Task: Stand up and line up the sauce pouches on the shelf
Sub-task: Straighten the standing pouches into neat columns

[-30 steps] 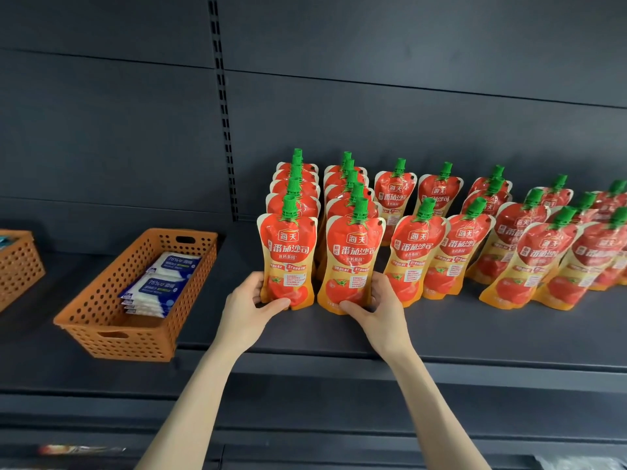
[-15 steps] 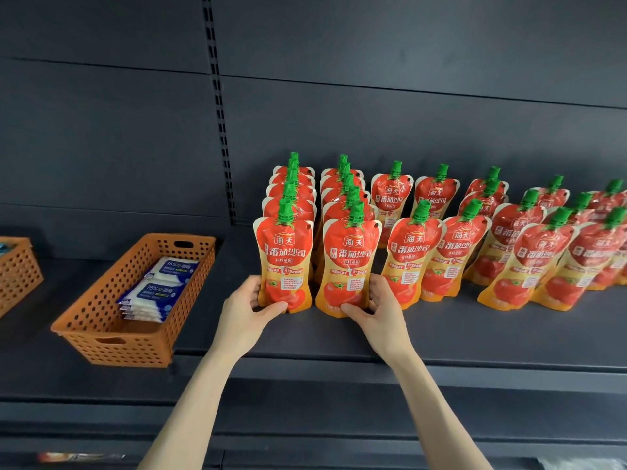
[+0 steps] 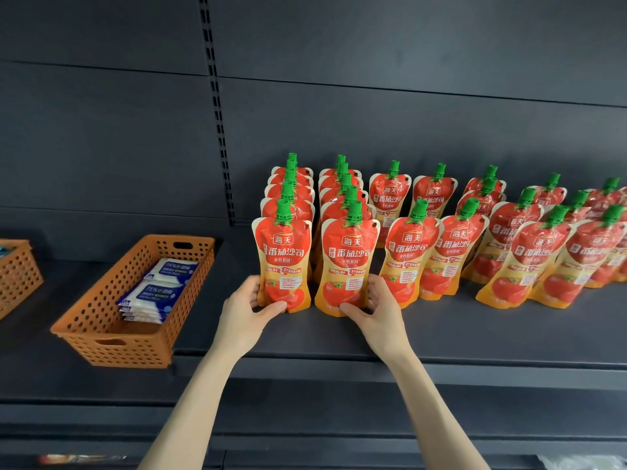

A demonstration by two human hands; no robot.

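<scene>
Red and orange tomato sauce pouches with green caps stand on the dark shelf (image 3: pixel 475 337). Two tidy columns run front to back at the left. My left hand (image 3: pixel 247 313) grips the bottom of the left front pouch (image 3: pixel 283 262). My right hand (image 3: pixel 376 308) grips the bottom of the right front pouch (image 3: pixel 347 266). Both pouches stand upright near the shelf's front. To the right, several more pouches (image 3: pixel 522 249) stand in looser, slanted rows.
An orange perforated basket (image 3: pixel 101 337) with wipe packets (image 3: pixel 152 293) sits left of the pouches. Part of a second orange basket (image 3: pixel 17 276) shows at the far left edge. A slotted upright (image 3: pixel 217 106) divides the dark back panel.
Both hands stay on the bottoms of the two front pouches. The pouches and hands have barely shifted; the view has drifted slightly.
</scene>
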